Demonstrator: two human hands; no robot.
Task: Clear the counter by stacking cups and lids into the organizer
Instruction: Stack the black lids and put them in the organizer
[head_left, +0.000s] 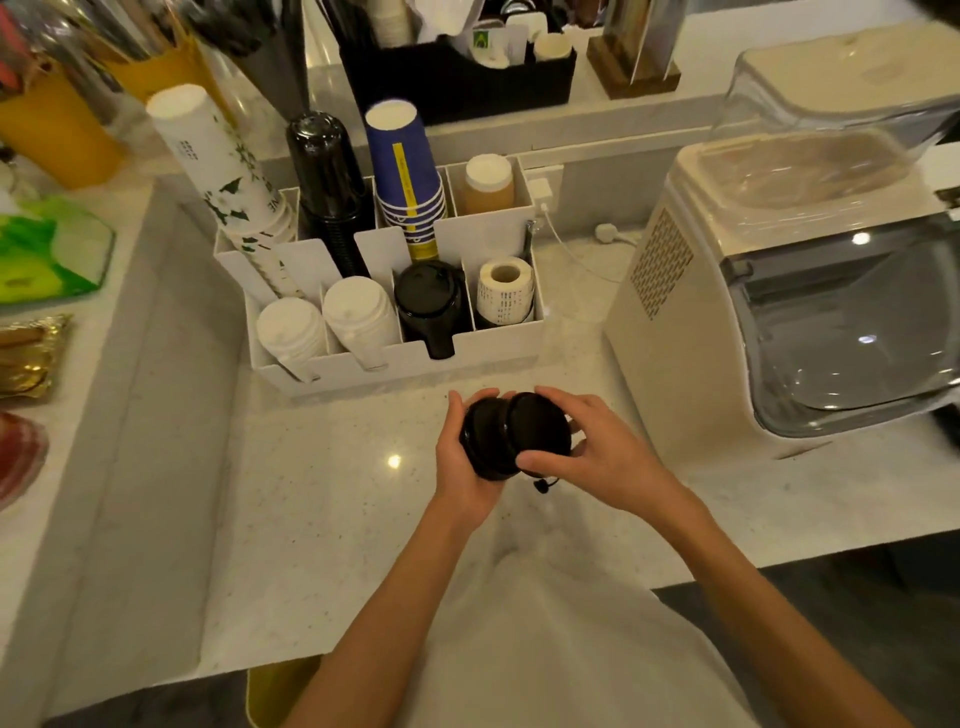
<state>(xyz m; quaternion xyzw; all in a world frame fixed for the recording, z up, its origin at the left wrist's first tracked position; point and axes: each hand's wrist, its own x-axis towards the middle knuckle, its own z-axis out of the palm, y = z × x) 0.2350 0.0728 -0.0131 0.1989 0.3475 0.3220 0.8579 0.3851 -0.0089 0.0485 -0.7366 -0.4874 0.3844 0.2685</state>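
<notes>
At centre left of the frame, the white plastic compartment organizer (332, 371) holds white paper cups (223, 171), a black cup stack (327, 176), blue paper cups (405, 171) and stacks of white lids (358, 312) and black lids (428, 301). Just below it, at centre, the left hand (462, 462) and right hand (597, 457) close together on a small stack of black plastic lids (511, 436), held above the pale speckled counter (322, 493). These lids look light, thin and slippery; gripping their rims from both sides should keep them nested.
</notes>
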